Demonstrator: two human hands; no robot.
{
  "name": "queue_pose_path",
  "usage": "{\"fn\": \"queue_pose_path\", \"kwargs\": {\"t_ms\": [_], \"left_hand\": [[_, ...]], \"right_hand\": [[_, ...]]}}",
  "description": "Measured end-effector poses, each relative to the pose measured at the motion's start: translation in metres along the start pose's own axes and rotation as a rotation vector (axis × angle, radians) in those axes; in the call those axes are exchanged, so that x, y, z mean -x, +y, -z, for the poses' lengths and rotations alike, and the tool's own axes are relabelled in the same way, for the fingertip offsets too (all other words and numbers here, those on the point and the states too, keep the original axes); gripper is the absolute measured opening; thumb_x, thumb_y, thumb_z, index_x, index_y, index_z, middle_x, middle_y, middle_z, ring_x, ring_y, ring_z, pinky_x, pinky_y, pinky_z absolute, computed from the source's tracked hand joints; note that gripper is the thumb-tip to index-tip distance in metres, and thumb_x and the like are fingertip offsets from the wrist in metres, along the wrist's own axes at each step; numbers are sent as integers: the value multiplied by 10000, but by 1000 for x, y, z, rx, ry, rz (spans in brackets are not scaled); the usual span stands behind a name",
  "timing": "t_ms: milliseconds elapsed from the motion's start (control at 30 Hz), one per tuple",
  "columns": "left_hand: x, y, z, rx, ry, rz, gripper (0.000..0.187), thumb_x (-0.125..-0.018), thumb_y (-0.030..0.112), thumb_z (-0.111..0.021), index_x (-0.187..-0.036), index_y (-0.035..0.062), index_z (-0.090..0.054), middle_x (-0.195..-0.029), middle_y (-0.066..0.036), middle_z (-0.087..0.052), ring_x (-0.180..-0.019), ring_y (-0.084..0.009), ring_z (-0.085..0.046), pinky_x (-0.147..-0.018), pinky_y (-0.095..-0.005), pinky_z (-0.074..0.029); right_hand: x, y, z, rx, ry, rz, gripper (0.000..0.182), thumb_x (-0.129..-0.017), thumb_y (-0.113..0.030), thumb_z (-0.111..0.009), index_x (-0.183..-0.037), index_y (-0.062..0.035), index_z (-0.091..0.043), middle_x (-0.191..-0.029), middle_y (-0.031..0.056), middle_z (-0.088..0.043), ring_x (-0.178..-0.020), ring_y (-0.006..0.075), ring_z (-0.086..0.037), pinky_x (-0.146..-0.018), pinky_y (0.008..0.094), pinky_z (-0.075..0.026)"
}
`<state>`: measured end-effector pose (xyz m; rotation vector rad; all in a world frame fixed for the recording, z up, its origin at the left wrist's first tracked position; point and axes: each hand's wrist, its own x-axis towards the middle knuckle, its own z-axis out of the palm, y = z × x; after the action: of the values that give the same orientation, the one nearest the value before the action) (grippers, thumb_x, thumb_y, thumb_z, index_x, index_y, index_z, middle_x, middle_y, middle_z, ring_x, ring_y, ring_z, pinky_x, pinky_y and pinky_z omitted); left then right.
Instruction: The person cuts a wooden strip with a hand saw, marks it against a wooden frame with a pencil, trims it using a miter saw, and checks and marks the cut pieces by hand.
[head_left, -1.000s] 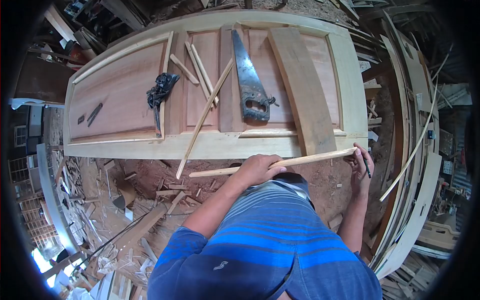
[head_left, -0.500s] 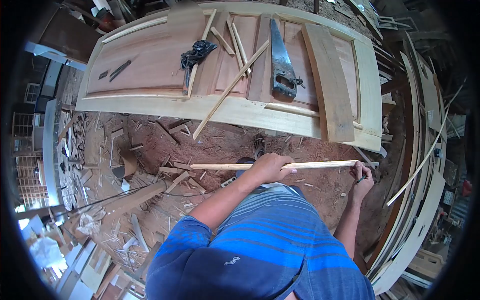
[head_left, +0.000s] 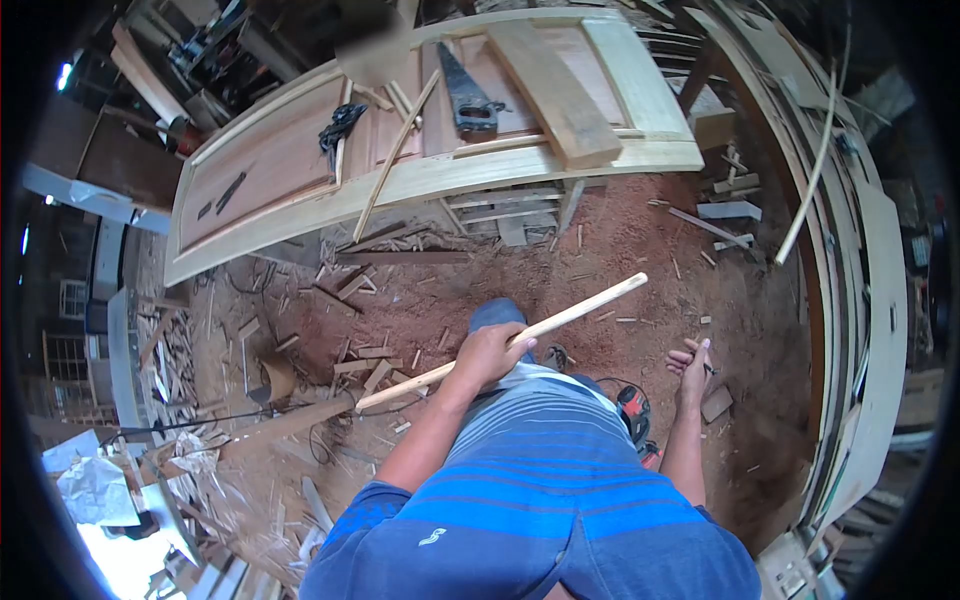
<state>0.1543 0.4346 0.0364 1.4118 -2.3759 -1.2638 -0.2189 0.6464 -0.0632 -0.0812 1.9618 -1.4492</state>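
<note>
My left hand [head_left: 490, 352] is wrapped round a thin wooden strip [head_left: 590, 306], held slanting in front of my body with its far end up to the right. Off to the right, my right hand [head_left: 688, 362] is away from the strip. A short, dark, pencil-like stick [head_left: 710, 370] is tucked in that hand, its fingers partly extended. On the panelled wooden door [head_left: 280, 232] ahead lie a handsaw [head_left: 468, 95], a thick board [head_left: 555, 95], another thin strip [head_left: 398, 155] and a black plastic bundle [head_left: 342, 125].
Wood offcuts [head_left: 375, 365] and sawdust litter the floor. Beside my right leg lies a red and black power tool [head_left: 635, 415]. Long boards [head_left: 870, 330] lean along the right side, with a thin strip [head_left: 812, 190] against them. A beam [head_left: 290, 425] lies at left.
My right hand has let go of the strip's end and moved away. The strip now tilts up to the right in my left hand. My view has turned, shifting the door up and left.
</note>
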Motion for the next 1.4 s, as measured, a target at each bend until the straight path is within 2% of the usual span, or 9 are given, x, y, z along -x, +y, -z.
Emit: {"fn": "queue_pose_path", "kwargs": {"t_ms": [100, 333, 533, 733, 833, 1167, 1233, 1300, 1400], "left_hand": [[27, 11, -3, -21, -59, 32, 398, -957, 434, -695, -1192, 121, -762, -1046, -191, -765, -998, -410, -721, -881, -505, -565], [72, -8, -38, -167, -133, -144, 415, -957, 430, -702, -1184, 88, -764, -991, -198, -768, -943, -398, -740, -845, -486, -573], [143, -11, -74, -134, -204, -275, 366, -949, 371, -730, -1163, 74, -750, -926, -208, -744, -861, -373, -739, -783, -436, -567], [235, -32, -124, -91, -301, -243, 337, -945, 359, -741, -1121, 72, -758, -880, -190, -738, -796, -359, -725, -739, -432, -553], [271, -37, -145, -36, -352, -184, 336, -942, 328, -757, -1120, 44, -752, -849, -194, -728, -747, -345, -711, -715, -417, -545], [285, -82, -257, -217, -398, -208, 327, -917, 310, -785, -1054, 19, -731, -808, -181, -687, -727, -338, -682, -693, -427, -522], [276, -107, -300, -208, -394, -183, 322, -918, 308, -784, -1057, 23, -731, -794, -172, -679, -703, -328, -665, -684, -427, -516], [261, -135, -345, -222, -405, -132, 328, -927, 322, -784, -1048, 21, -740, -711, -141, -634, -624, -244, -588, -633, -394, -490], [235, -189, -412, -249, -454, -142, 301, -986, 295, -743, -974, -3, -705, -659, -26, -566, -633, -98, -478, -578, -318, -411]], "right_hand": [[22, 33, 40, -55, 38, -72, 760, -1076, -666, -386, -1206, 41, -634, -835, 163, -735, -658, 191, -704, -601, 289, -574], [99, 112, 100, 26, 272, 147, 699, -1113, -573, -345, -1254, 17, -692, -870, 104, -756, -925, 206, -699, -909, 353, -519], [198, 169, 112, -20, 231, 9, 430, -1080, -378, -507, -1126, -38, -767, -886, 55, -755, -831, 146, -672, -793, 323, -518], [259, 193, 81, 111, 310, 296, 321, -1054, -348, -645, -1085, -47, -752, -821, 9, -684, -707, 95, -586, -666, 301, -492], [288, 201, 91, 76, 276, 104, 323, -1046, -339, -670, -1077, -26, -744, -781, -13, -662, -697, 84, -574, -647, 294, -477], [308, 338, 167, -91, 413, -133, 377, -1082, -349, -594, -1036, -23, -777, -820, 28, -713, -758, 100, -621, -725, 302, -501], [293, 375, 187, -150, 410, -181, 410, -1104, -361, -541, -1057, -29, -777, -777, -1, -629, -711, 84, -537, -683, 302, -427], [263, 434, 205, -157, 419, -117, 435, -1122, -389, -513, -1049, -45, -769, -601, -111, -406, -542, 11, -337, -506, 261, -269], [228, 469, 228, 165, 545, -24, 399, -1072, -377, -603, -1049, -6, -748, -715, -7, -594, -674, 97, -538, -634, 314, -435]]}}
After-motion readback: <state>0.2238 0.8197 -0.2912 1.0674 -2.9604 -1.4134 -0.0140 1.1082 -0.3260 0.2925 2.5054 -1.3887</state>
